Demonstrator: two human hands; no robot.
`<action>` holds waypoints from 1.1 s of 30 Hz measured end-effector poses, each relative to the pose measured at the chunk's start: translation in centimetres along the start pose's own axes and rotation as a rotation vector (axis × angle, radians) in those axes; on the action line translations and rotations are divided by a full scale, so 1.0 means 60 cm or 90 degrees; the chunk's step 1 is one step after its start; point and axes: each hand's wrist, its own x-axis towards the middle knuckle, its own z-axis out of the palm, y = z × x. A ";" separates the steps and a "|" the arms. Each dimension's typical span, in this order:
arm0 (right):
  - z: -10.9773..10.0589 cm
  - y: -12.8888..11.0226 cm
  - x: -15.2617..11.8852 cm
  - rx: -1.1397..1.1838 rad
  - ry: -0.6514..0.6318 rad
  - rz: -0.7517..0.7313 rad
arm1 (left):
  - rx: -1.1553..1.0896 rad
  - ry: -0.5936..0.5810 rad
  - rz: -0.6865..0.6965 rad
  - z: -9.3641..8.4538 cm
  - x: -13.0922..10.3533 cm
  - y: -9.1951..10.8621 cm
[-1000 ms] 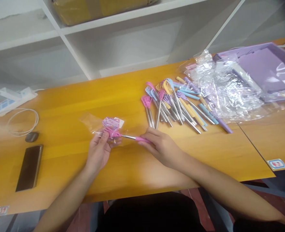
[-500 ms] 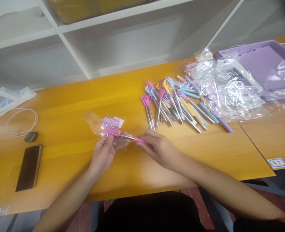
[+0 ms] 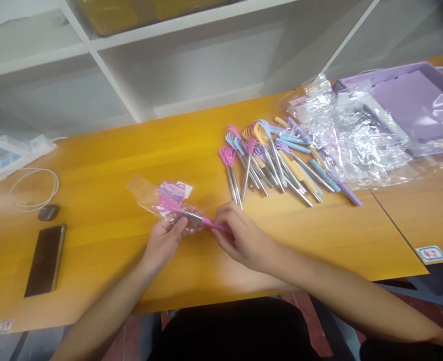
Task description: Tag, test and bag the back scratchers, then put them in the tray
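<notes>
A pink back scratcher with a metal shaft lies across between my two hands. My right hand is closed around its pink handle. My left hand pinches the shaft near the claw end, together with a clear plastic bag. The claw end shows pink at the bag and looks to be inside it, though blur and glare make this hard to confirm. A purple and white printed card shows at the bag. Behind my right hand, several pink, blue, yellow and purple back scratchers lie in a loose pile.
Crumpled clear bags spread beside the pile, partly over a purple box at the right. On the left are a phone, a small dark object, a white cable and a power strip. White shelving stands behind.
The back scratcher's claw end has shifted left, further over the bag and card. My left thumb is now on the metal shaft. My right hand has moved slightly.
</notes>
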 end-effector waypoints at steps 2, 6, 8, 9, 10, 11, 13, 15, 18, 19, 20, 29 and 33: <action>0.000 -0.001 0.000 0.004 -0.002 -0.011 | 0.052 0.001 0.017 -0.005 0.000 -0.007; -0.003 -0.007 -0.002 0.021 0.003 -0.080 | 0.116 0.036 0.046 -0.013 0.002 -0.018; -0.005 -0.011 -0.003 0.032 -0.001 -0.117 | 0.145 0.046 0.043 -0.013 0.003 -0.018; -0.006 -0.014 -0.003 0.036 -0.006 -0.127 | 0.160 0.038 0.041 -0.011 0.003 -0.017; -0.006 -0.016 -0.004 0.036 -0.014 -0.133 | 0.177 0.022 0.040 -0.008 0.002 -0.016; -0.006 -0.018 -0.005 0.030 -0.023 -0.135 | 0.196 -0.004 0.039 -0.004 0.000 -0.014; -0.003 -0.020 -0.009 0.001 -0.041 -0.138 | 0.232 -0.062 0.034 0.008 -0.006 -0.011; 0.003 -0.020 -0.013 -0.040 -0.047 -0.148 | 0.251 -0.102 0.021 0.021 -0.013 -0.011; 0.009 -0.016 -0.018 -0.116 -0.034 -0.185 | 0.241 -0.113 0.008 0.034 -0.023 -0.017; 0.008 -0.015 -0.019 -0.128 -0.030 -0.203 | 0.230 -0.108 0.006 0.035 -0.025 -0.020; 0.006 -0.014 -0.019 -0.128 -0.027 -0.221 | 0.213 -0.106 0.002 0.035 -0.026 -0.022; -0.035 -0.019 0.001 0.021 -0.051 -0.263 | 0.037 -0.072 -0.018 0.006 -0.026 -0.031; -0.029 -0.016 0.002 0.039 -0.052 -0.254 | 0.096 -0.128 -0.010 0.017 -0.028 -0.025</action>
